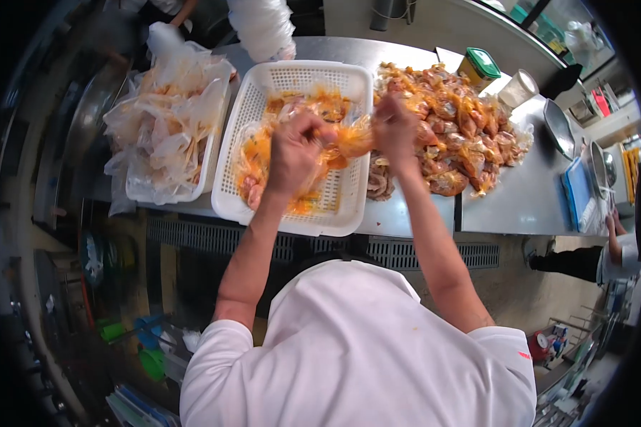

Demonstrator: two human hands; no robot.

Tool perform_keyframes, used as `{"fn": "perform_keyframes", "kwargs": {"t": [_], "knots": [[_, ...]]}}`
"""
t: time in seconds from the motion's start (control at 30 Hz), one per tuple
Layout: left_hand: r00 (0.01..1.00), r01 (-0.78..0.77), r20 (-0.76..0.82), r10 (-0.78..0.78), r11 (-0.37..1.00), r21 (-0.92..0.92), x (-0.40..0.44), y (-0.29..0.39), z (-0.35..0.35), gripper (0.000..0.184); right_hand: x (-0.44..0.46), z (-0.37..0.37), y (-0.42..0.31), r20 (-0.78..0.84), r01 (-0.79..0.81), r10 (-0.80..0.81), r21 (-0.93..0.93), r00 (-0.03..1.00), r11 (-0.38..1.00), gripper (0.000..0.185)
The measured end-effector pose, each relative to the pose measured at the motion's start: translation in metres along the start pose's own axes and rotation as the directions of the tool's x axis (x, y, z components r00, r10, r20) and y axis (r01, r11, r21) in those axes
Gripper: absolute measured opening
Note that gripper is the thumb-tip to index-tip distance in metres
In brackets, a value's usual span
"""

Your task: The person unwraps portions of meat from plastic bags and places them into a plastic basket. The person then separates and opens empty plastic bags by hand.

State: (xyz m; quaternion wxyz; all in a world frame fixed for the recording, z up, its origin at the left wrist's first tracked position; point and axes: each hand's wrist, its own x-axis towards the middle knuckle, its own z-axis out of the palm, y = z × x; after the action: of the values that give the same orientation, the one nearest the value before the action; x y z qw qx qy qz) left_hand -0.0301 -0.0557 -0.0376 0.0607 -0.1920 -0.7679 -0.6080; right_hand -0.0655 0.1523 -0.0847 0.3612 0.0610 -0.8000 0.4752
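Two forearms reach forward with elbows bent, and I have the left hand (295, 153) closed on one end of a filled bag (355, 140) above the right side of the white basket (228, 186). The right hand (397, 132), blurred, grips the other end just past the rim. I see the bagged meat pile (477, 139) close on the right, a bag-filled tub (201, 186) beside the basket's left wall, and steel counter (509, 208) reaching out from the pile's near edge.

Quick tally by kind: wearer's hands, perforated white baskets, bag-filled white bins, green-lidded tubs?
Wearer's hands (left hand, right hand): 2
Perforated white basket: 1
Bag-filled white bin: 1
Green-lidded tub: 1
Total: 5
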Motion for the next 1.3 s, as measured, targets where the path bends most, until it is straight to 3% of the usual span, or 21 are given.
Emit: {"fn": "perform_keyframes", "kwargs": {"t": [0.07,0.2,0.27,0.33,0.37,0.47,0.53,0.63,0.67,0.73,0.8,0.83,0.9,0.97,1.0,1.07,1.13,1.17,1.2,1.27,1.3], "knots": [[0.988,-0.039,-0.154,0.034,0.999,-0.030,0.012,0.001,-0.024,0.011,0.038,-0.035,-0.013,-0.138,-0.065,0.057,-0.056,0.989,0.996,0.015],[0.995,0.028,-0.100,-0.019,0.995,0.092,0.014,-0.037,-0.064,0.011,0.048,-0.061,0.023,-0.158,-0.023,-0.005,-0.175,0.987,0.984,0.019],[0.984,0.175,-0.032,-0.173,0.979,0.105,0.008,-0.051,-0.067,0.012,0.030,-0.057,0.006,0.161,-0.351,0.336,0.070,0.928,0.934,0.021],[0.997,0.076,-0.017,-0.074,0.983,0.169,0.005,-0.063,-0.055,0.012,-0.002,-0.029,0.030,0.407,-0.317,0.252,0.100,0.878,0.943,0.031],[0.995,0.090,0.021,-0.095,0.983,0.161,0.004,-0.066,-0.047,0.012,-0.009,-0.018,0.002,0.593,-0.426,0.297,0.085,0.749,0.901,0.038],[0.991,0.045,0.116,-0.066,0.983,0.175,0.011,-0.050,-0.034,0.010,-0.053,0.041,-0.020,0.804,-0.428,0.128,0.167,0.581,0.888,0.077],[0.992,0.084,0.082,-0.100,0.981,0.178,0.021,-0.049,-0.035,0.009,-0.073,0.070,-0.024,0.813,-0.219,-0.008,0.166,0.582,0.962,0.083],[0.991,0.093,0.060,-0.117,0.948,0.304,0.026,-0.070,-0.067,0.011,-0.088,0.094,-0.029,0.847,-0.123,0.031,0.040,0.530,0.992,0.086],[0.996,0.044,0.058,-0.071,0.923,0.382,0.024,-0.077,-0.079,0.015,-0.088,0.098,-0.041,0.849,-0.049,0.034,-0.009,0.527,0.999,0.083],[0.945,0.136,0.119,-0.303,0.698,0.703,0.007,-0.102,-0.096,0.026,-0.089,0.106,-0.057,0.835,0.062,0.013,-0.056,0.549,0.996,0.079],[0.816,0.238,0.243,-0.524,0.689,0.685,-0.015,-0.177,-0.106,0.027,-0.109,0.138,-0.039,0.794,0.159,-0.090,-0.008,0.601,0.987,0.073],[0.837,0.137,0.257,-0.483,0.640,0.757,-0.023,-0.176,-0.100,0.030,-0.121,0.155,-0.023,0.765,0.225,-0.171,0.034,0.621,0.974,0.067],[0.857,0.020,0.286,-0.428,0.583,0.812,-0.018,-0.168,-0.088,0.034,-0.124,0.154,-0.022,0.754,0.191,-0.075,-0.068,0.653,0.979,0.065],[0.667,0.612,0.246,-0.703,0.706,0.357,-0.018,-0.155,-0.082,0.044,-0.122,0.153,-0.015,0.752,0.036,0.039,-0.083,0.658,0.996,0.048],[0.674,0.609,0.246,-0.696,0.713,0.349,-0.013,-0.136,-0.078,0.044,-0.112,0.149,-0.009,0.753,0.048,0.033,-0.086,0.658,0.995,0.048],[0.769,0.611,0.331,-0.547,0.781,-0.130,-0.007,-0.085,-0.076,0.051,-0.092,0.128,-0.001,0.687,-0.221,0.169,-0.013,0.707,0.975,0.026],[0.846,0.511,0.278,-0.456,0.841,-0.177,0.000,-0.056,-0.080,0.053,-0.057,0.086,0.008,0.525,-0.275,0.174,0.121,0.833,0.954,0.016],[0.902,0.411,0.231,-0.364,0.889,-0.202,-0.003,-0.053,-0.084,0.055,-0.038,0.063,0.010,0.394,-0.263,0.192,0.133,0.899,0.956,0.029],[0.901,0.420,0.211,-0.379,0.883,-0.209,-0.008,-0.059,-0.090,0.055,-0.010,0.030,-0.009,0.276,-0.306,0.275,0.077,0.921,0.949,0.033],[0.868,0.464,0.169,-0.467,0.884,0.061,-0.012,-0.073,-0.104,0.057,0.027,-0.013,0.018,0.126,-0.118,0.159,-0.285,0.979,0.951,0.049],[0.851,0.484,0.170,-0.497,0.867,0.115,-0.018,-0.076,-0.108,0.056,0.042,-0.035,0.025,0.104,0.012,0.020,-0.306,0.994,0.952,0.049]]}}
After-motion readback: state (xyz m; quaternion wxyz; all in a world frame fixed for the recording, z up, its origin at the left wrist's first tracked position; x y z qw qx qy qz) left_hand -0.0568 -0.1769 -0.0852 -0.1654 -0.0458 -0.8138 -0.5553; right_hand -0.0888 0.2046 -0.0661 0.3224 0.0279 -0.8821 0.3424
